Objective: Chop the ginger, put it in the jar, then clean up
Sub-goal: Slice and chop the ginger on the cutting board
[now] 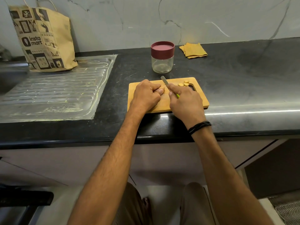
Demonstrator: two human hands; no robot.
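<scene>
Ginger (162, 89) on board (200, 101) (black countertop (243, 70))

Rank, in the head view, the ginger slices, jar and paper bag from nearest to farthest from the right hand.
1. Ginger slices, on the board just beyond the right hand.
2. Jar, behind the board.
3. Paper bag, far left on the drainboard.

Single head view, worn by the person, facing forward and steeply down. Wide-angle, so straight edges bow. Close in: the arms enter from the bottom edge, and the left hand (146, 95) and right hand (186, 101) land near centre. The worktop (243, 75) spans mid-frame, with the wall (146, 17) on top, the drainboard (56, 91) at left and the floor (162, 195) below.
</scene>
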